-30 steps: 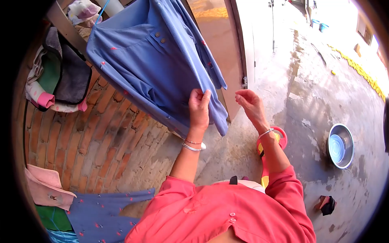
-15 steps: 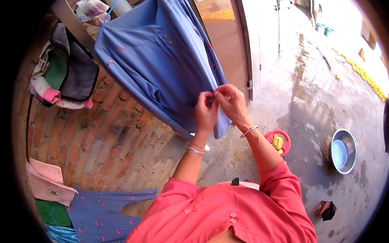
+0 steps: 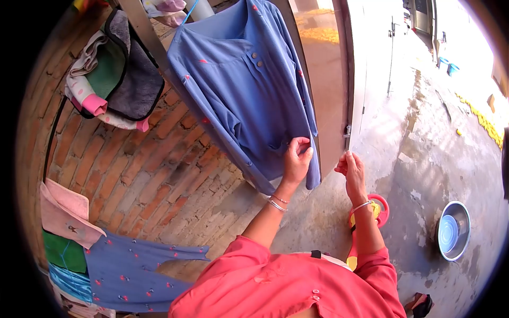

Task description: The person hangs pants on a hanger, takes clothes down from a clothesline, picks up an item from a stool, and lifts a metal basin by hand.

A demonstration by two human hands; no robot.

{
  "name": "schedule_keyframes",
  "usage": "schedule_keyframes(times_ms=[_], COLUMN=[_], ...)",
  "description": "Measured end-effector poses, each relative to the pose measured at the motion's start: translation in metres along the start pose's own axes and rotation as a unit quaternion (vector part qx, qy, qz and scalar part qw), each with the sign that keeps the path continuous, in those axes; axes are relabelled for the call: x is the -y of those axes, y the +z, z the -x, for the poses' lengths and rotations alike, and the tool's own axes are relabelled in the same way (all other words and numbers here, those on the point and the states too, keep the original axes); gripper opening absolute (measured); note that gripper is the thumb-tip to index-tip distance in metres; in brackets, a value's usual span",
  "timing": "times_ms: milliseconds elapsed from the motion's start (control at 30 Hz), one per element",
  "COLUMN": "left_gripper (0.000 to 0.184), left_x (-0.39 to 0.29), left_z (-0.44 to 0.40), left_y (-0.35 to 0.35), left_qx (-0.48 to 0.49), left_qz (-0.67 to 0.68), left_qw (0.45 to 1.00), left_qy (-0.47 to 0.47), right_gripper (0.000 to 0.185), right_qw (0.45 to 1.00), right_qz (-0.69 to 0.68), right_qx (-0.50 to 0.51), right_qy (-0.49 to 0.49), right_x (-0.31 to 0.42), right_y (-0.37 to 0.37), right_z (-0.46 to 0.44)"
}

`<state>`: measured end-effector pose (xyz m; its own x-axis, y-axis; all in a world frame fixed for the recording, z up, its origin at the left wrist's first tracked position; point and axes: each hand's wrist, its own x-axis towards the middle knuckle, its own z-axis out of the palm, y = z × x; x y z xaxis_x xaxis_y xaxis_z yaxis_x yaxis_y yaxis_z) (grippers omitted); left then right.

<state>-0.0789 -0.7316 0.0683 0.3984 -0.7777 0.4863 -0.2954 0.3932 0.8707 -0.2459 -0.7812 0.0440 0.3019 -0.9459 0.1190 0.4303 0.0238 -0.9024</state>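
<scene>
A blue long-sleeved shirt point(image 3: 228, 90) with small red motifs and two buttons at the neckline hangs in front of me from a blue hanger or cord. My left hand point(image 3: 298, 161) is at its right side, low near the sleeve, with thumb and fingers closed on the cloth edge. To the right of the shirt and apart from it, my right hand point(image 3: 353, 174) is raised with thumb and forefinger pinched together. Whatever is between those fingertips, if anything, is too small to make out. Both wrists wear bracelets.
Brick wall point(image 3: 138, 153) at left, with a grey-and-green cloth point(image 3: 135, 79) hanging there. Below hang blue patterned trousers point(image 3: 138, 265) and a pink towel point(image 3: 71, 212). On the concrete floor stand a metal basin point(image 3: 454, 231) and a red-and-yellow toy point(image 3: 379, 209), partly behind my right arm.
Both hands were together at the shirt's edge. My right hand has moved away to the right and down, while my left stays by the cloth. The view has shifted left.
</scene>
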Motion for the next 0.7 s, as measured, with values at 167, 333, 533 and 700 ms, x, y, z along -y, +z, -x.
schedule_keyframes(times_ms=[167, 333, 533, 700], left_gripper=[0.025, 0.025, 0.047, 0.084], left_x=[-0.004, -0.034, -0.013, 0.011], left_z=[0.008, 0.039, 0.040, 0.038], left_y=[-0.034, -0.084, -0.116, -0.109], left_qx=[-0.051, -0.131, -0.231, -0.179], left_qz=[0.020, -0.080, -0.134, -0.112], left_qw=[0.999, 0.985, 0.964, 0.973], left_qy=[0.004, 0.082, 0.013, -0.091], right_gripper=[0.029, 0.028, 0.027, 0.027], right_qw=[0.996, 0.991, 0.979, 0.973], right_qz=[-0.017, -0.011, 0.002, 0.024], right_qx=[-0.028, -0.050, -0.060, 0.007], right_qy=[0.080, 0.124, 0.196, 0.229], right_x=[-0.027, -0.050, -0.087, -0.098], right_y=[-0.028, -0.059, -0.061, -0.042], right_z=[0.008, 0.019, 0.031, 0.039])
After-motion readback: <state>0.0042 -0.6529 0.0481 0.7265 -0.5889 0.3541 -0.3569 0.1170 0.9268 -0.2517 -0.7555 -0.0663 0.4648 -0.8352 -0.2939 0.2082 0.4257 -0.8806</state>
